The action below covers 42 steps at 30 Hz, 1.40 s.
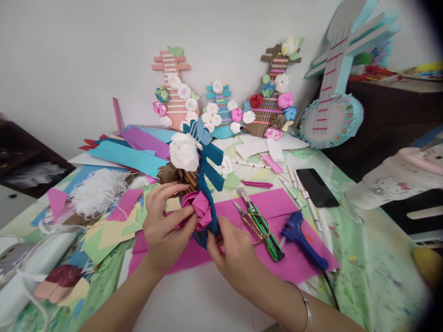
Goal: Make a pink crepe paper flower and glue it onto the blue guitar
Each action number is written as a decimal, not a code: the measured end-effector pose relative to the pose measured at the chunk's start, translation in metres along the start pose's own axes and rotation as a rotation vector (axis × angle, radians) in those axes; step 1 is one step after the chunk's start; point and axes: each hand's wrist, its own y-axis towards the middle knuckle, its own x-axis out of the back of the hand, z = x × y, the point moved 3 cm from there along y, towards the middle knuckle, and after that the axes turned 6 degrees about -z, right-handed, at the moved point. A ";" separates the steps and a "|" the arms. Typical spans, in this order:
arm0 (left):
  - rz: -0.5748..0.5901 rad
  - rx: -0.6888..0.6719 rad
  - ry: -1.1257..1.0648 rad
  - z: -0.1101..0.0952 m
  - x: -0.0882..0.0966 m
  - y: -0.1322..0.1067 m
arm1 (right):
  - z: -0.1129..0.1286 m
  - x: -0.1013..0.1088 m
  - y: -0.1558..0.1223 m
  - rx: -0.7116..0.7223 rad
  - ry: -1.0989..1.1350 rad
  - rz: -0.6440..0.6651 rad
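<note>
A dark blue paper lute (pixel 211 180) is held up, tilted, over the pink paper (pixel 273 203). It carries a large white paper flower (pixel 184 152), a brown one (pixel 168 173) and a pink paper flower (pixel 200 208). The fingers of my left hand (pixel 168 223) are pressed against the pink flower on the lute's face. My right hand (pixel 235 251) pinches the lute's lower edge. To the right of my right hand lie gold-handled scissors (pixel 254 227), a green utility knife (pixel 266 233) and a blue glue gun (pixel 302 240).
Decorated paper lutes (pixel 218 110) lean on the wall, beside a large light-blue one (pixel 330 120). White string (pixel 98 191) and paper scraps (pixel 104 235) lie at left. A phone (pixel 317 187) and a tumbler (pixel 391 182) are at right. The glue gun's cord (pixel 331 288) runs off the front.
</note>
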 end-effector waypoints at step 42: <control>0.110 -0.019 0.049 0.011 -0.004 0.009 | -0.019 0.005 0.006 -0.092 0.058 -0.014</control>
